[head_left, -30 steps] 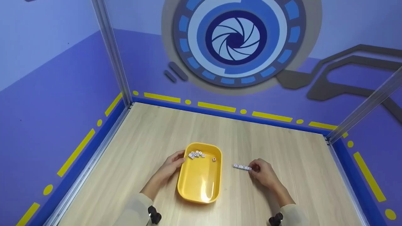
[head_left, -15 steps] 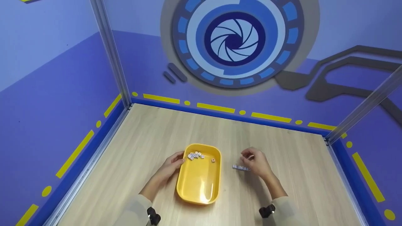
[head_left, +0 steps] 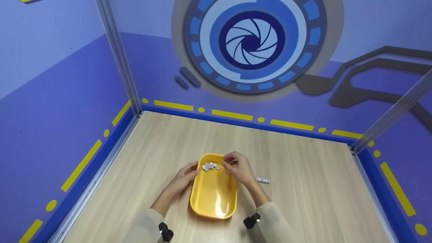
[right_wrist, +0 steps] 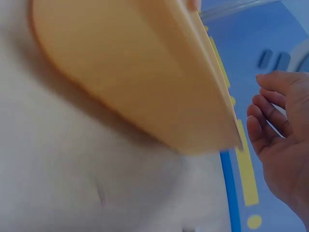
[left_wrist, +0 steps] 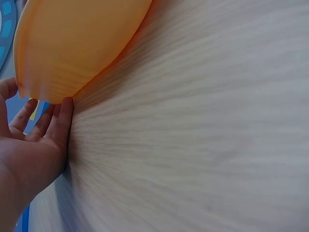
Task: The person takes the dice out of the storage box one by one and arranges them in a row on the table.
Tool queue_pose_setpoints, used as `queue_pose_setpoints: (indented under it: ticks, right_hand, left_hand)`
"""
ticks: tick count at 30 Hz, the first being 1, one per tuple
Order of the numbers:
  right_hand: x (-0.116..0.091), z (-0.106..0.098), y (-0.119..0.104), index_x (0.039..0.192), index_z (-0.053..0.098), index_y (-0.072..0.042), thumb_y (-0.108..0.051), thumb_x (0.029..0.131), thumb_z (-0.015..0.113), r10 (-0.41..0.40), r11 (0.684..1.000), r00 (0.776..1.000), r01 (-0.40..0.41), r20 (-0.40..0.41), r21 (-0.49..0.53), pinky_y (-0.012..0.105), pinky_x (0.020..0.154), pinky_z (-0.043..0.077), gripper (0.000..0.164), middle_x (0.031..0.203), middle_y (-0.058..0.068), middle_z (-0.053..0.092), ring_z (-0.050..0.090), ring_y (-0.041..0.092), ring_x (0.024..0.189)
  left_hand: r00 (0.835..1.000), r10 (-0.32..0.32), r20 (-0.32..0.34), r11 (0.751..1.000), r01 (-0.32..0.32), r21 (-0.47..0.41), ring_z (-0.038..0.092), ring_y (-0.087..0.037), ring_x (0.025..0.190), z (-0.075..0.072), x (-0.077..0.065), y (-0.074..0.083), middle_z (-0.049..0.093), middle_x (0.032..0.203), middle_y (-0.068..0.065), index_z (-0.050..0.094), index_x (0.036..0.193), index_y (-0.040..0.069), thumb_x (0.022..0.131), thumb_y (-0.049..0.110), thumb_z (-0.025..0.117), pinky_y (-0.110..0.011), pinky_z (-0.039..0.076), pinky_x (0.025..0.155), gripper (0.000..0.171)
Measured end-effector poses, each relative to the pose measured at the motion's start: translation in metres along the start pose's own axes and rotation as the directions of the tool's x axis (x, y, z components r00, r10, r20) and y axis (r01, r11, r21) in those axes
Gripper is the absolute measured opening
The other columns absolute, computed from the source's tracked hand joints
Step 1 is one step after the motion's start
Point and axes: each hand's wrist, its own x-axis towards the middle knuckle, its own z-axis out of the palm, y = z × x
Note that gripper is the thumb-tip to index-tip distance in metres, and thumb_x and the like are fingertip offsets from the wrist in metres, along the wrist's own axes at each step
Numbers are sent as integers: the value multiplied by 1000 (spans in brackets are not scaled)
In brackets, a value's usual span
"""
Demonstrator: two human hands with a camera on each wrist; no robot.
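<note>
A yellow plastic tray lies on the table, with a small heap of white dice near its far left corner. My left hand holds the tray's left side, thumb at the rim; in the left wrist view the fingertips press against the outer wall. Over the tray's far right rim hovers my right hand, its fingers loosely bent with nothing between them in the right wrist view. It covers the spot of a lone die inside. A short row of dice sits on the table, partly behind the right wrist.
The wooden table is bounded by blue-purple walls with yellow dashes. Metal posts stand at the corners. Black wrist cameras sit on both sleeves.
My right hand has left the row of dice, rising and moving left to the tray's right rim. The left hand and the tray have stayed in place.
</note>
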Motion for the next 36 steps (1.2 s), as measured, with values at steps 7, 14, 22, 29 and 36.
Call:
queue_pose_setpoints:
  ticks: [7,14,22,29,36]
  right_hand:
    - [8,41,-13,104,69,-1,-10,88,75,41,999,999,-41,-1,-10,36,78,57,20,97,8,68,64,18,87]
    - [6,64,-6,102,71,-2,-13,87,77,74,995,997,-73,8,-68,30,75,55,20,96,9,67,64,21,86]
    - [3,74,0,97,72,-6,-18,87,78,84,979,995,-72,53,-191,27,74,54,16,93,0,65,61,12,83]
    - [3,77,3,92,73,-8,-22,87,78,103,961,993,-85,55,-263,26,71,53,15,89,-1,64,60,10,79]
    - [6,78,4,92,77,-10,-21,86,79,102,937,993,-73,67,-342,27,71,53,13,89,-3,65,58,10,79]
  left_hand:
    - [1000,9,12,1000,-9,0,49,-34,132,0,0,0,42,152,-17,41,150,10,103,24,55,-39,49,101,51]
    - [999,23,27,1000,-22,-20,49,-35,132,0,2,-3,42,151,-17,42,149,10,103,23,55,-41,48,103,50]
    - [998,38,44,999,-37,-26,49,-35,132,-1,1,-2,41,152,-18,42,149,11,104,22,54,-43,48,103,48]
    - [998,40,44,999,-39,-24,47,-36,133,-1,0,-2,40,153,-19,39,150,8,104,20,53,-42,47,103,50]
    - [999,42,20,999,-42,-14,47,-34,134,0,1,-2,41,152,-17,39,151,7,104,19,53,-40,48,102,51]
